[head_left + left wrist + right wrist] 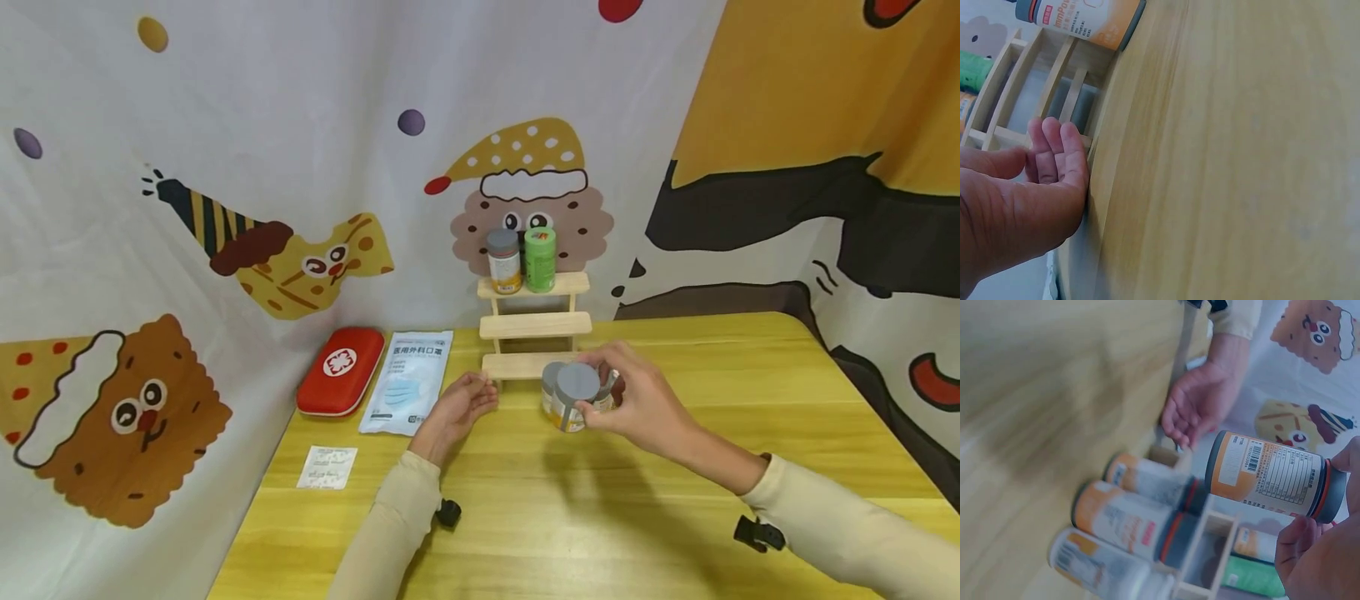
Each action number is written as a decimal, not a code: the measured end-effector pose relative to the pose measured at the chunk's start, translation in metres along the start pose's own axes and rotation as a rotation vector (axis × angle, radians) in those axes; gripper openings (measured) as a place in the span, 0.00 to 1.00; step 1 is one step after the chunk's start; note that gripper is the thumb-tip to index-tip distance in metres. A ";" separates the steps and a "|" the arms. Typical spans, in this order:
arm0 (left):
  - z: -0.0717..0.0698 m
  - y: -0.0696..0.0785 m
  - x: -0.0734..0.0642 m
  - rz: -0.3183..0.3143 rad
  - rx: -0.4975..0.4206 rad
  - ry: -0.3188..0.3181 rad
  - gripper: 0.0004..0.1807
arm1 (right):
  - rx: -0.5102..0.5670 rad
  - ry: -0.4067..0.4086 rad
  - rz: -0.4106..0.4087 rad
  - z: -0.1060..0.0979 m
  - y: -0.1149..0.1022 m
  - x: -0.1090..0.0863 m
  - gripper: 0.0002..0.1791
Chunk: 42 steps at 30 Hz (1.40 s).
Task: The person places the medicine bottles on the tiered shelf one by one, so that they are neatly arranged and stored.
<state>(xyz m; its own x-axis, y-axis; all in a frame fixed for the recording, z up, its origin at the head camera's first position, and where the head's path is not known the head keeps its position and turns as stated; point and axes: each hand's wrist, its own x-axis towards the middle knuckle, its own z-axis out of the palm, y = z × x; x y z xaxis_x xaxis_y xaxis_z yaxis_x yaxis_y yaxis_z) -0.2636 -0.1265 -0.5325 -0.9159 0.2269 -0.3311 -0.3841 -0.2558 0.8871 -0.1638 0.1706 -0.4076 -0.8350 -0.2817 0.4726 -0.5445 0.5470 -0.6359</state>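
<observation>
My right hand (637,404) grips a supplement bottle (1266,478) by its grey lid. The bottle has a white and orange label and hangs above the table. Just under and behind it stand more bottles: two grey-lidded ones (1125,522) and a white-lidded bottle (1100,565). They are at the right front of a small wooden step rack (525,365). My left hand (461,408) is by the rack's lower left end, fingers loosely bent; whether the fingertips touch the wood I cannot tell. On the top step are a grey-lidded bottle (504,262) and a green bottle (540,262).
Left of the rack lie a pack of surgical masks (408,379) and a red first-aid case (341,371). A small white packet (327,467) lies nearer on the wooden table (525,517). Behind the table hangs a cartoon-printed curtain (300,100).
</observation>
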 end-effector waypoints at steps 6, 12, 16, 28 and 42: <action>-0.001 -0.002 -0.001 0.010 -0.010 -0.007 0.06 | -0.023 0.011 -0.014 -0.019 -0.003 0.017 0.25; 0.000 0.000 -0.002 0.007 -0.006 -0.009 0.05 | -0.034 0.050 -0.027 -0.034 0.003 0.036 0.23; 0.001 0.001 -0.002 -0.004 0.000 -0.015 0.05 | -0.050 0.074 -0.030 -0.040 0.010 0.049 0.24; -0.001 0.002 -0.001 -0.005 -0.004 -0.001 0.05 | -0.009 0.026 0.085 -0.048 0.029 0.102 0.27; 0.000 0.002 -0.001 -0.008 -0.002 -0.003 0.05 | -0.020 0.081 0.139 -0.056 0.045 0.139 0.27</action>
<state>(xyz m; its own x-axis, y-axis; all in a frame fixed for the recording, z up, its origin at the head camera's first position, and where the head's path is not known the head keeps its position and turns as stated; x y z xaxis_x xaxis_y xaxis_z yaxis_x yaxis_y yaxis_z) -0.2640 -0.1276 -0.5304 -0.9126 0.2315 -0.3370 -0.3914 -0.2560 0.8839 -0.3003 0.2001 -0.3365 -0.8927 -0.1380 0.4291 -0.4217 0.5918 -0.6870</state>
